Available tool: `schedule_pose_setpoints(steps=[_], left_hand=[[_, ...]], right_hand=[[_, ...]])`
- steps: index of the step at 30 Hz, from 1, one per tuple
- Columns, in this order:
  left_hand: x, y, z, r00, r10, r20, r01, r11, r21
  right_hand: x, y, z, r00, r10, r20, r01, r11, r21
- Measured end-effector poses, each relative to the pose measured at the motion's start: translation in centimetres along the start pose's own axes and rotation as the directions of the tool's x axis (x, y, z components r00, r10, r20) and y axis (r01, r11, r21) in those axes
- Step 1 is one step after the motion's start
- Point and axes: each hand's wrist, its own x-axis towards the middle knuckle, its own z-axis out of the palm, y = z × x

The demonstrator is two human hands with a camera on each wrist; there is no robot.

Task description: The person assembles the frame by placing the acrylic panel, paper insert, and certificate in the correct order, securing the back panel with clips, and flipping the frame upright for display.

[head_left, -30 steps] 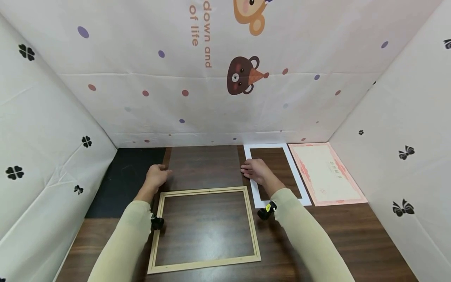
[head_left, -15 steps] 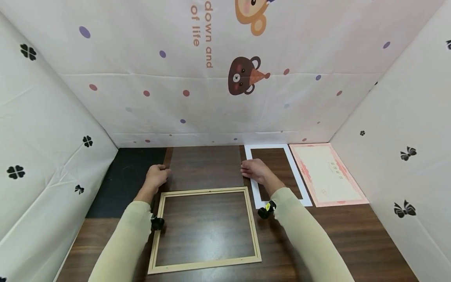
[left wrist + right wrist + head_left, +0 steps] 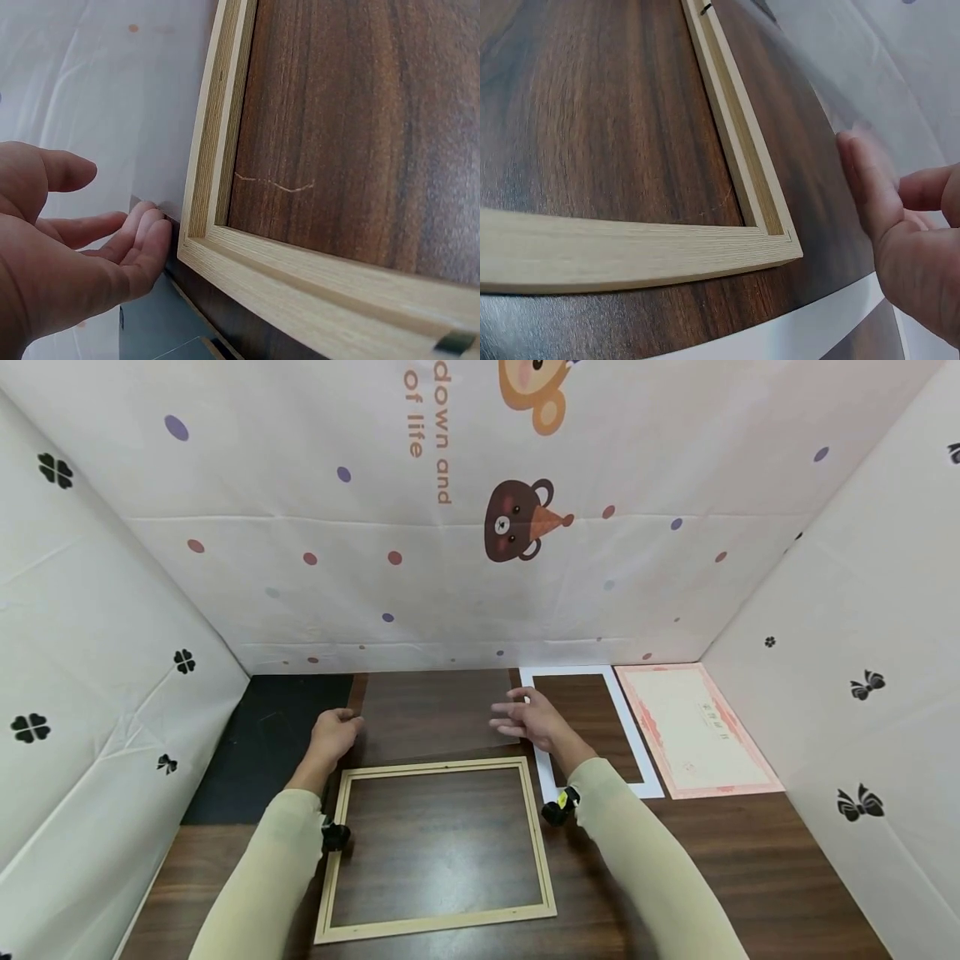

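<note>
A clear, see-through sheet [image 3: 435, 714] lies at the back of the wooden table, just beyond a pale wooden frame [image 3: 442, 767]. My left hand [image 3: 334, 739] is at the sheet's left edge; the left wrist view shows its fingertips [image 3: 154, 234] right by the sheet's corner and the thumb held apart. My right hand [image 3: 534, 717] is at the right edge, fingers stretched and spread over the sheet in the head view. Up close in the right wrist view, these fingers [image 3: 870, 176] meet the sheet's edge, which partly veils the fingertips.
A black board [image 3: 255, 752] lies to the left. On the right are a white mat border [image 3: 626, 714] and a pink-edged certificate sheet [image 3: 697, 735]. Patterned cloth walls [image 3: 435, 585] close off the back and both sides of the table [image 3: 712, 877].
My right hand's fingers have uncurled and spread leftward over the sheet. The sheet's front right corner appears slightly farther back or raised. My left hand has stayed in place.
</note>
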Motion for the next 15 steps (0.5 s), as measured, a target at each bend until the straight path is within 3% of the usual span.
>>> schedule_pose_setpoints(steps=[7,15], left_hand=[[0.0,-0.1,-0.2,1.0,0.019,-0.013,-0.02,0.997,-0.069],[-0.5,0.4,-1.0,0.998,0.054,0.038,-0.045,0.977,-0.206]], right_hand=[[-0.8,-0.4,-0.4,0.999,-0.041,0.035,0.041,0.999,0.024],[-2.1,-0.6,-0.8,0.995,-0.076,0.063,0.071,0.994,0.079]])
